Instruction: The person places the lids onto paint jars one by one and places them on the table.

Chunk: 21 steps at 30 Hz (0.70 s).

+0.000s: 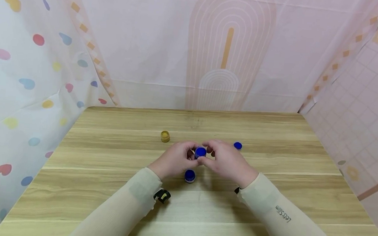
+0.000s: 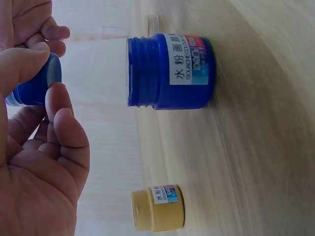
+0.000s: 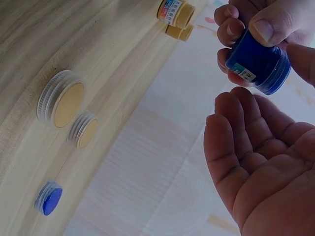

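A small blue paint jar (image 1: 200, 152) is held up off the table by my left hand (image 1: 177, 160). The left thumb (image 2: 27, 66) and fingers pinch its body, and its ribbed lid end (image 3: 274, 78) shows in the right wrist view. My right hand (image 1: 225, 161) is beside that jar, thumb close to the lid end, with the other fingers (image 3: 224, 137) loosely extended and apart from it. Below the hands, a second blue jar (image 1: 190, 176) stands upright on the table. Its threaded neck (image 2: 142, 72) is bare in the left wrist view.
A lidless yellow paint jar (image 1: 165, 136) stands left of the hands; another yellow jar (image 3: 179, 32) shows in the right wrist view. On the wooden table (image 1: 110, 156) lie a blue lid (image 1: 237, 146) and two clear lids with yellow inside, one larger (image 3: 66, 103), one smaller (image 3: 86, 132).
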Tool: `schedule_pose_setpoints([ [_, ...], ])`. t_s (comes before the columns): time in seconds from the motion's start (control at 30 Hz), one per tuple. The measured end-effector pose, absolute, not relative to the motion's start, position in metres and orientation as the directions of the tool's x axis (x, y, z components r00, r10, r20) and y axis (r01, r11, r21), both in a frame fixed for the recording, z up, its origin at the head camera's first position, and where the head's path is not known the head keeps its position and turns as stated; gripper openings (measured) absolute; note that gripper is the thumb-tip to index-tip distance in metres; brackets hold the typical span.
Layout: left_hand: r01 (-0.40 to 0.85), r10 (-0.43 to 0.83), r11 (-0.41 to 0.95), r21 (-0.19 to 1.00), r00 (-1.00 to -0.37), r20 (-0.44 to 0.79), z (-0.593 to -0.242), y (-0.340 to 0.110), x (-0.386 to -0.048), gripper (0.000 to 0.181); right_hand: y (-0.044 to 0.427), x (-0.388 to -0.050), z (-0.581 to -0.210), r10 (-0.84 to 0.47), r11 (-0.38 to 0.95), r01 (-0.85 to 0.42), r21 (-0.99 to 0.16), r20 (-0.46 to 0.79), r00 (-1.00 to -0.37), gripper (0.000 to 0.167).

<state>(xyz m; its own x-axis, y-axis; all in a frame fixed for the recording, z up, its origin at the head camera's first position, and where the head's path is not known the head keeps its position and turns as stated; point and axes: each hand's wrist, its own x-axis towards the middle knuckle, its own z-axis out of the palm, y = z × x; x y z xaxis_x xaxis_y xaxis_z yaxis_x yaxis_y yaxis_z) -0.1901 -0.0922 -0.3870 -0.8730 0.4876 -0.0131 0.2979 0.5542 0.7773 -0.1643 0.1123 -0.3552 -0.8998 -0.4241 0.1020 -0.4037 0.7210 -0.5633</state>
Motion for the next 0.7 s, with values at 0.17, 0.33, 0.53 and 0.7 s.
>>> schedule_pose_setpoints([
  [0.17,0.309,0.498,0.55,0.776,-0.867,-0.007,-0.3859,-0.0924,-0.1905,0.018,0.1137,-0.1649,-0.3537,-0.471,0.695,-0.459,-0.554,0.131,-0.872,0.043],
  [0.33,0.317,0.501,0.554,0.77,-0.866,-0.004,-0.3849,-0.0929,-0.1913,0.018,0.1135,-0.1648,-0.3522,-0.498,0.674,-0.495,-0.548,0.157,-0.853,0.035],
  [0.53,0.314,0.5,0.556,0.77,-0.866,-0.008,-0.3852,-0.092,-0.1909,0.02,0.1121,-0.1646,-0.3526,-0.48,0.69,-0.474,-0.547,0.145,-0.866,0.027],
  [0.7,0.308,0.495,0.561,0.768,-0.869,-0.013,-0.3861,-0.0921,-0.1902,0.023,0.1118,-0.1644,-0.3526,-0.437,0.723,-0.406,-0.558,0.085,-0.895,0.026],
])
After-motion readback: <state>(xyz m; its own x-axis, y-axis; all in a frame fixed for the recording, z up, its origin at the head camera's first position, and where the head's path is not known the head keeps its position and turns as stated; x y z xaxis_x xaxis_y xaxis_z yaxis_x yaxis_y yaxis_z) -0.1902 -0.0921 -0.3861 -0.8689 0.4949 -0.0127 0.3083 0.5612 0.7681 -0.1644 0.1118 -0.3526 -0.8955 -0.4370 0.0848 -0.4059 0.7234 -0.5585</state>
